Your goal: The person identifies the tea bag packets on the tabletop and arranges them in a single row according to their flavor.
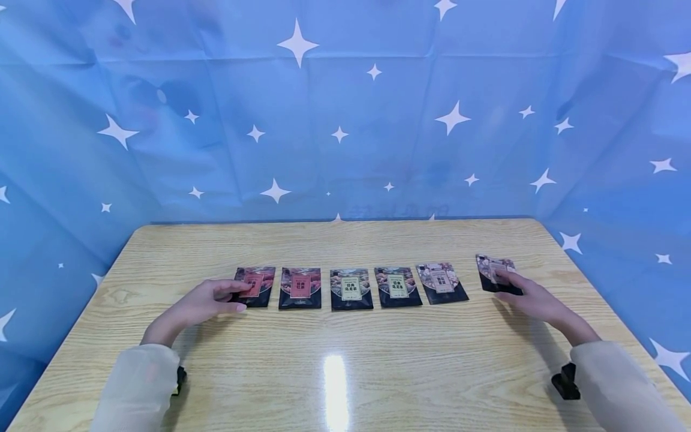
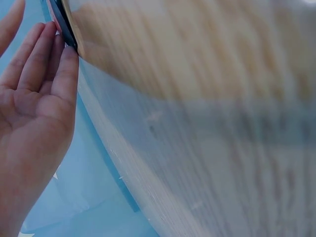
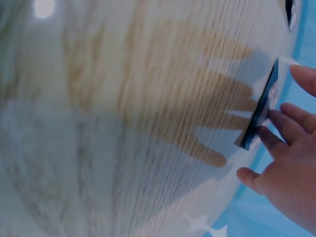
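A row of flat black tea sachets lies across the table. My left hand point(image 1: 207, 300) is at the leftmost red sachet point(image 1: 261, 277), its fingertips touching the left part. In the left wrist view those fingers point(image 2: 34, 74) are fairly straight, right at the sachet's dark edge point(image 2: 69, 29). At the right end, my right hand point(image 1: 531, 298) has its fingertips on a sachet with a pale mauve label point(image 1: 488, 267), which lies askew. In the right wrist view the fingers point(image 3: 286, 129) rest against that sachet point(image 3: 259, 108), with the thumb held apart.
Between the hands lie another red sachet point(image 1: 300, 288), two with pale green labels point(image 1: 351, 289) point(image 1: 397, 287) and a mauve one point(image 1: 441, 283). The wood-grain table point(image 1: 259, 366) ends at a blue star-patterned cloth point(image 1: 345, 150) behind and at the sides.
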`<state>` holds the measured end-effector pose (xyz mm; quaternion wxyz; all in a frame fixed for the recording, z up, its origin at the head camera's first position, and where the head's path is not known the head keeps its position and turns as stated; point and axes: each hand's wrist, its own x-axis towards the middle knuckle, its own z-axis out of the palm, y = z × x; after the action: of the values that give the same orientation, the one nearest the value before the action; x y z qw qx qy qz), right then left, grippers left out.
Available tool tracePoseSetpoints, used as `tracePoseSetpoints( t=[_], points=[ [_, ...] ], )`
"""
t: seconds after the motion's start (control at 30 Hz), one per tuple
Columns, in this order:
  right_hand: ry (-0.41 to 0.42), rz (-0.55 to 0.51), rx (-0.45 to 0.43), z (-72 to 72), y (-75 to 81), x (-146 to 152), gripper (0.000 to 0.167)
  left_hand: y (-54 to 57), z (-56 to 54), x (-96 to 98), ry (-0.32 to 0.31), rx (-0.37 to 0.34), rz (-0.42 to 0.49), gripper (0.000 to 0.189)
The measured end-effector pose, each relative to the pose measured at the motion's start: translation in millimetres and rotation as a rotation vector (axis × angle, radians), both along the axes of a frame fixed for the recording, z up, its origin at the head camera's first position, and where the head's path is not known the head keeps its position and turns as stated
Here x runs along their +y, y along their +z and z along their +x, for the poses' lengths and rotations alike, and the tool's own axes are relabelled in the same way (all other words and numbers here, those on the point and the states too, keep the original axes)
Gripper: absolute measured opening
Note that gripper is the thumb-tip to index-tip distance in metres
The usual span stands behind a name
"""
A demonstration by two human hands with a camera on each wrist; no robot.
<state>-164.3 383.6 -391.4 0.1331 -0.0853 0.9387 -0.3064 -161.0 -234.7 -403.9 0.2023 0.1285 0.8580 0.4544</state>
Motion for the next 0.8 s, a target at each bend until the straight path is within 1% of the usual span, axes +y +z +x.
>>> tracePoseSetpoints(
  t=[0.3, 0.47, 0.8],
  points=[
    [0.034, 0.006, -0.004, 2.5, 1.1, -2.0, 0.062, 2.5, 1.6, 1.5, 0.004, -0.004, -0.008, 0.06],
    [0.049, 0.018, 0.008, 4.1, 1.7, -6.8, 0.061, 3.2, 1.9, 1.7, 0.006, -0.008, -0.012, 0.06],
    [0.076, 0.008, 0.01, 5.1, 1.4, -11.9, 0.06, 3.2, 1.6, 1.6, -0.003, 0.013, -0.014, 0.059]
  ],
)
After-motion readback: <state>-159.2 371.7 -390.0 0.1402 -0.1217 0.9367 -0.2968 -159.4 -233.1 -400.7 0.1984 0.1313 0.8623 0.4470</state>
